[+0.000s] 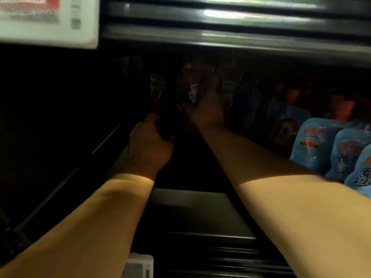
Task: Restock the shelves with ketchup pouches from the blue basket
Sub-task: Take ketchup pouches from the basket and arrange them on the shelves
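Both my arms reach deep into a dark shelf bay (192, 209). My right hand (206, 109) is at the back and grips a red ketchup pouch (191, 85) that stands upright among other red pouches. My left hand (149, 145) is nearer and lower left, its fingers curled round the bottom of another dark red pouch (157, 91). The shadow makes the pouches' outlines hard to read. The blue basket is out of view.
Light blue pouches (313, 145) stand in rows at the right, close beside my right forearm. A shelf edge with a white and red price label (48, 21) hangs overhead. The black shelf lip (200, 249) runs below my arms.
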A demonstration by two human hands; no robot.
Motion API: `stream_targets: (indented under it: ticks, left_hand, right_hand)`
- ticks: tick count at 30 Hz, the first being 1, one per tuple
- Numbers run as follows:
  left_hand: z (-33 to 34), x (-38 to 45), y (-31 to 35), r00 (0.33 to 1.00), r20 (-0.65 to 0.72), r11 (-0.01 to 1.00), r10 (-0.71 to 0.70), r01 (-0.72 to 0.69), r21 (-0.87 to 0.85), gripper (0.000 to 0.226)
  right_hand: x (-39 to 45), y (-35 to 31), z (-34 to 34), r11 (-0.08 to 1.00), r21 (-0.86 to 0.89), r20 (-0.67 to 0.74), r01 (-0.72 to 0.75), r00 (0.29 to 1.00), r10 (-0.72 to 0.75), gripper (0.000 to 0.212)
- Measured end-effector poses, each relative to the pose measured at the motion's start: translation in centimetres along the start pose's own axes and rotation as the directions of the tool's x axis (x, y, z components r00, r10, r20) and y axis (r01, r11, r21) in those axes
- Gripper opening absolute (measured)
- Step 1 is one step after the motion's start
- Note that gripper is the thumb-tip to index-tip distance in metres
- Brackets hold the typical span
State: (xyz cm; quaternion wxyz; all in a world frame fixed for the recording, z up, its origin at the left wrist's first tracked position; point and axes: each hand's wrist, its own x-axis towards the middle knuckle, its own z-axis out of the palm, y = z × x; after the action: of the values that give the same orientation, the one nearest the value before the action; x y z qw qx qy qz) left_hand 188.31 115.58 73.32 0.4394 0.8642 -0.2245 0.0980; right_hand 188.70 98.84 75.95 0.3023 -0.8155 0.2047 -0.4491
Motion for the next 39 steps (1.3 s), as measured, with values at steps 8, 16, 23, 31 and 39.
stream_targets:
  ticks: [8,16,23,31,39]
  left_hand:
    - [-0.1,-0.2,0.2,0.997,0.055,0.998,-0.059,0.060,-0.008,0.039]
    - [-0.2,-0.1,0.3,0.994,0.063,0.996,-0.090,0.089,0.022,0.041]
    - [2.0,7.4,1.8,0.967,0.221,0.980,-0.126,0.087,0.180,0.078]
    - [7.2,9.1,0.5,0.923,0.384,0.930,0.030,-0.167,0.328,0.087]
    - [6.6,9.8,0.1,0.934,0.351,0.909,-0.060,-0.094,0.406,0.071]
  right_hand:
    - [1.1,2.7,0.0,0.973,-0.222,0.003,-0.070,0.997,0.073,0.101]
    - [1.5,4.3,0.3,0.915,-0.252,-0.019,-0.316,0.947,0.321,0.123]
    - [2.9,6.0,1.7,0.926,-0.163,-0.025,-0.340,0.940,0.341,0.111]
    - [2.5,6.2,1.4,0.951,-0.142,0.001,-0.276,0.960,0.278,0.099]
    - [2.5,4.7,0.7,0.953,-0.209,0.057,-0.217,0.971,0.233,0.040]
